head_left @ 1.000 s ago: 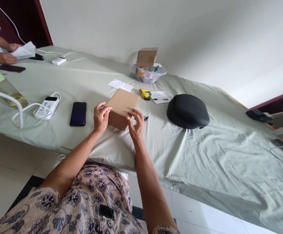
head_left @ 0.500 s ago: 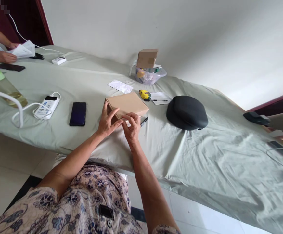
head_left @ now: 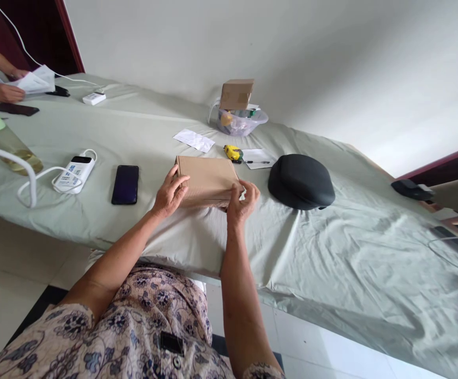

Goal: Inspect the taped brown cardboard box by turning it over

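A flat brown cardboard box [head_left: 207, 178] lies on the grey-green sheet [head_left: 331, 247] in front of me. My left hand [head_left: 169, 193] grips its near left corner, thumb on the front edge and fingers on top. My right hand [head_left: 242, 202] holds the near right corner, fingers curled round the edge. The box sits level between both hands. A black phone [head_left: 125, 184] lies just left of my left hand.
A black oval case [head_left: 301, 181] sits right of the box. Behind it are a yellow tape measure [head_left: 233, 152], papers with a pen [head_left: 257, 158], and a plastic bowl [head_left: 240, 122] under a small carton. A white power bank [head_left: 73, 173] lies left. Another person's hands [head_left: 6, 92] hold paper far left.
The box has turned from a tilted, angled pose to lying flat and square. My right hand slid from the front middle to the right corner, covering the pen.
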Tool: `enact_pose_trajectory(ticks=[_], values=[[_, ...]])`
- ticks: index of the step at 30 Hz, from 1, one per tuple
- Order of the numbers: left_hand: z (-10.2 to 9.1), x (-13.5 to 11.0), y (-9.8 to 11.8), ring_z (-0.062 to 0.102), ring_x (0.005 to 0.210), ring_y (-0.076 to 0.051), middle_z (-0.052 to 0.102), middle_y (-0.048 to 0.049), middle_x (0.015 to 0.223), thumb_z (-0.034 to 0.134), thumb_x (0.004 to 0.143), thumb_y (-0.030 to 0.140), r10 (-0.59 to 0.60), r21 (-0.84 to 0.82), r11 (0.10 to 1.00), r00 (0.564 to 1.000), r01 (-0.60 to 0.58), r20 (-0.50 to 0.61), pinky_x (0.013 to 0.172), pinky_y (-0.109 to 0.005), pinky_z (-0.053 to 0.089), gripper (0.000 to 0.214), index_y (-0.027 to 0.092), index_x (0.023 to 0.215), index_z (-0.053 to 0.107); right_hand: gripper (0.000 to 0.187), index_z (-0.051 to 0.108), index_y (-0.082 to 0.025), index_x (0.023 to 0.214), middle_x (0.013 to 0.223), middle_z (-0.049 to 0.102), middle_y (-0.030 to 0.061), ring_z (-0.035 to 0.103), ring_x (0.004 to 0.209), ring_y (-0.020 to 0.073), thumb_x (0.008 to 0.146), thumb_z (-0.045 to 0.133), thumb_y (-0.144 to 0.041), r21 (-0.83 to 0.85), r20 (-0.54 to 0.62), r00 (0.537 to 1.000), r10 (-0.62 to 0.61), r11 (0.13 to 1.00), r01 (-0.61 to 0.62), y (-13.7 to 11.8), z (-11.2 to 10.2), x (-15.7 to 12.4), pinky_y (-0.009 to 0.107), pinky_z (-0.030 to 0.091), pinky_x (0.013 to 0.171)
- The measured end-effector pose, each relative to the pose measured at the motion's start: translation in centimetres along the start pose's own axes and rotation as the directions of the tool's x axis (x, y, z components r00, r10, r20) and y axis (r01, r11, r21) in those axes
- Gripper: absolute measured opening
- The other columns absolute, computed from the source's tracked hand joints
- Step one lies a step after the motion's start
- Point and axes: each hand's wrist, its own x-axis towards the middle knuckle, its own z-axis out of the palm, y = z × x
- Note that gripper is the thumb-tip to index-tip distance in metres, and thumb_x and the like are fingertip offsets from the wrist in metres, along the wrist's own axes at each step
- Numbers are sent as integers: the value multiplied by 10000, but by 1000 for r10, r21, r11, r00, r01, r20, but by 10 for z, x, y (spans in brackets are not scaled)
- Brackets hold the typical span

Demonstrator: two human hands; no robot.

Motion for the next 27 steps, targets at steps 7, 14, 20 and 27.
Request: enact_pose_trajectory(ticks=[7,14,20,27], values=[[-4,6,-23,546,1351,-281,592,-152,1395,400,1029,437,-196,74,972,940,225,-279,1185,-489,438,444,234,1363,609,529,641,-182,817,675,580,-3,544,629,141,893,549,-698,237,295,942,159,943,-233,-19,6,-13,266,473,610],[8,-1,-16,301,1548,-344,316,-128,1649,450,1011,383,-174,89,979,977,186,-122,1256,-576,307,462,265,1442,567,490,695,-193,1094,773,700,15,636,655,145,874,675,-631,366,582,799,-152,926,-90,-50,16,-41,282,539,670],[6,-5,3,314,1539,-354,267,-176,1654,484,952,660,-123,32,992,992,123,11,1221,-538,367,643,236,1429,558,494,702,-206,1052,638,639,-35,581,557,128,880,645,-665,271,576,814,-72,956,-108,-47,20,-46,274,505,632],[0,-3,4,309,1531,-394,240,-202,1644,591,801,796,-145,-3,989,988,145,58,1162,-521,434,834,242,1422,538,539,735,-224,1097,640,623,-33,567,569,136,849,658,-697,250,593,803,-63,962,-109,-38,14,-34,283,514,657]])
